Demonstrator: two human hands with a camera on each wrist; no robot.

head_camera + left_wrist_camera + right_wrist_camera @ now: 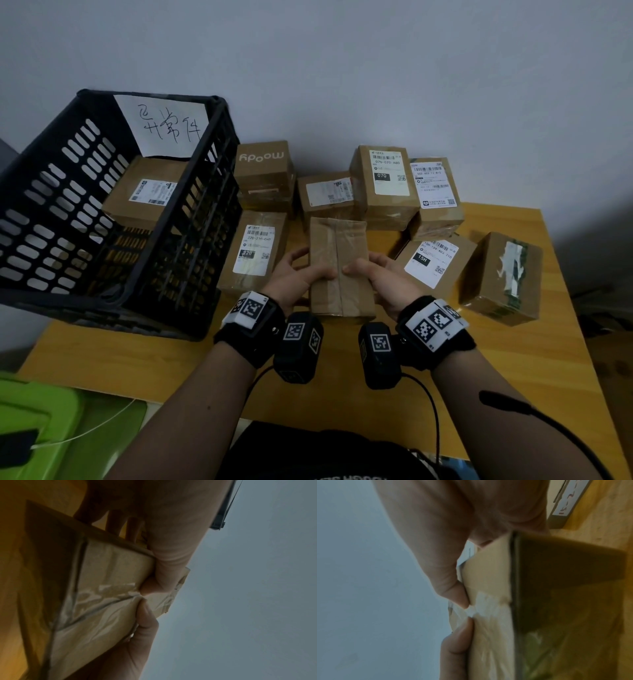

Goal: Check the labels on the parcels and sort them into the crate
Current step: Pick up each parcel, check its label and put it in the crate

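gripping a taped cardboard parcel [339, 267] from both sides, the left hand [297, 278] and right hand [383, 279] hold it above the wooden bench [342, 377], thumbs on top. labelled parcels surround it; the black crate [113, 212] stands left.

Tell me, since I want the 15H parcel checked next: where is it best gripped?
Probably by the long side edges of the 15H parcel, coming from above. It lies flat, label up, its near end free. Neighbouring boxes crowd its far end and right side. Both hands are now holding the taped parcel.
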